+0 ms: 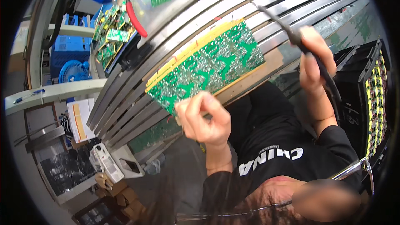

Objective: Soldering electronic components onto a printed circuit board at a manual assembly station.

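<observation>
A large green circuit board (208, 60) lies solder side up, with yellow strips along its long edges and a piece of cardboard (273, 61) under it. My left hand (204, 116) is at the board's near left corner with its fingers curled closed; what they hold, if anything, is hidden. In my right hand (315, 58) is a dark soldering iron (293, 37), gripped round its handle. Its thin tip points up and left, beyond the board's far right corner, and appears apart from the board.
The board lies over a slatted metal bench (287, 4). Red-handled pliers (135, 21) and a heap of small circuit boards (116, 35) are at the far left. A blue fan (74, 71) stands left. To my right is a black rack (354, 83) with several boards.
</observation>
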Tool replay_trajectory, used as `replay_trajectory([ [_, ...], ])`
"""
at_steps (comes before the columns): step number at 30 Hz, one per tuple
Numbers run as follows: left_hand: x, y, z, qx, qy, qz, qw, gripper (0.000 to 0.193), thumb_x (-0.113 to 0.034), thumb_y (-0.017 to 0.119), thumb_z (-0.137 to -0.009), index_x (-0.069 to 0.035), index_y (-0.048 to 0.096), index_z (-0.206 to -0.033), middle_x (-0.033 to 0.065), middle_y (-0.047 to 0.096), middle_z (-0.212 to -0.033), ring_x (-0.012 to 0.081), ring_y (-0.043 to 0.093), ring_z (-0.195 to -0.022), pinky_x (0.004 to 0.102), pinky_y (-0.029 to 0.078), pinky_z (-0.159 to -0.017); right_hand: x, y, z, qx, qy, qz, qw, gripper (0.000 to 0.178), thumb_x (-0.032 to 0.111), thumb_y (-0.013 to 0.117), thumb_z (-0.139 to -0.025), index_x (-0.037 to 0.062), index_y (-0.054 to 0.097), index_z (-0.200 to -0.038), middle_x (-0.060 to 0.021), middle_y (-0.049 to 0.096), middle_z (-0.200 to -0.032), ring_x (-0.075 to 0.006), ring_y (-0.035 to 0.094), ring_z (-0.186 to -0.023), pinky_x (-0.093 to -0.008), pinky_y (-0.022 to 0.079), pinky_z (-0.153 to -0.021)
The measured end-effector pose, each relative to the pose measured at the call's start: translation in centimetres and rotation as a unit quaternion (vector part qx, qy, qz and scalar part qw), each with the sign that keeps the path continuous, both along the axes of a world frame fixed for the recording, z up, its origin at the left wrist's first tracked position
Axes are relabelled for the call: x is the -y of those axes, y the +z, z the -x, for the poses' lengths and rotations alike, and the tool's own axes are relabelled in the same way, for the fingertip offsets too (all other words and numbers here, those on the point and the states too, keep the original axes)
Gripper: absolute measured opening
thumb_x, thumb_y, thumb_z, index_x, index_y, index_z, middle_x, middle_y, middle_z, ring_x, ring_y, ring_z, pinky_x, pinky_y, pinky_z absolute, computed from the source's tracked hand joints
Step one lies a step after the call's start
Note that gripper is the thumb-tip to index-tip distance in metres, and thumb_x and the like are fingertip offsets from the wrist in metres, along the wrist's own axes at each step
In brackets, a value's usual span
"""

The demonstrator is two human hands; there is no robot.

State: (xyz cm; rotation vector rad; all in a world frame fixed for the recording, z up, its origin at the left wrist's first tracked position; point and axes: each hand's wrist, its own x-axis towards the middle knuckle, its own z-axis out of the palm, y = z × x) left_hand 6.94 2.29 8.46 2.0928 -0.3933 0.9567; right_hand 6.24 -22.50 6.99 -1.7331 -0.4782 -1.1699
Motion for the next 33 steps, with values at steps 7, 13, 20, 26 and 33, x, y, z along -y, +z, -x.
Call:
replay_trajectory([
  [7, -0.5, 0.1, -0.5, 0.062, -0.027, -0.068, 0.995, 0.017, 0.004, 0.073, -0.084, -0.006, 0.071, -0.097, 0.0006, 0.056, -0.080, 0.0208, 0.049, -0.073, 0.0341, 0.047, -0.076, 3.4, 1.2, -13.0, -0.010, -0.141, 0.055, 0.988, 0.028, 0.001, 0.059, -0.092, -0.0024, 0.071, -0.117, -0.0128, 0.073, -0.098, -0.0183, 0.061, -0.075, -0.0282, 0.050, -0.071],
  [13, -0.2, -0.6, 0.2, 0.030, -0.008, -0.067, 0.997, 0.018, 0.002, 0.075, -0.082, -0.008, 0.070, -0.096, 0.0018, 0.057, -0.082, 0.0236, 0.056, -0.079, 0.0391, 0.048, -0.083, 4.3, 0.0, -15.0, -0.035, -0.154, 0.108, 0.981, 0.031, -0.002, 0.055, -0.092, -0.0025, 0.071, -0.119, -0.0148, 0.073, -0.102, -0.0184, 0.061, -0.075, -0.0267, 0.049, -0.071],
  [20, 0.3, -1.8, 0.3, 0.034, -0.039, -0.115, 0.992, 0.017, -0.002, 0.075, -0.081, -0.011, 0.069, -0.093, 0.0013, 0.060, -0.085, 0.0287, 0.066, -0.098, 0.0480, 0.046, -0.096, 0.5, 0.9, -2.4, -0.042, 0.017, -0.106, 0.993, 0.027, 0.005, 0.058, -0.089, -0.0021, 0.073, -0.110, -0.0100, 0.071, -0.087, -0.0176, 0.059, -0.071, -0.0289, 0.048, -0.068],
  [26, 0.3, -2.3, 0.8, 0.033, -0.051, -0.135, 0.989, 0.014, -0.004, 0.073, -0.081, -0.013, 0.067, -0.090, -0.0002, 0.065, -0.092, 0.0321, 0.067, -0.113, 0.0527, 0.041, -0.105, -0.2, -0.1, 3.5, -0.113, 0.169, -0.003, 0.979, 0.029, 0.012, 0.060, -0.081, -0.0048, 0.072, -0.102, -0.0135, 0.067, -0.082, -0.0246, 0.054, -0.067, -0.0373, 0.045, -0.066],
  [33, 0.9, -2.6, 1.0, 0.029, -0.039, -0.126, 0.991, 0.012, -0.001, 0.071, -0.080, -0.010, 0.067, -0.087, 0.0029, 0.067, -0.092, 0.0345, 0.065, -0.114, 0.0525, 0.042, -0.108, -0.9, -1.4, 4.1, -0.123, 0.151, 0.035, 0.980, 0.027, 0.013, 0.062, -0.081, -0.0044, 0.072, -0.100, -0.0137, 0.067, -0.080, -0.0250, 0.054, -0.066, -0.0369, 0.045, -0.067],
])
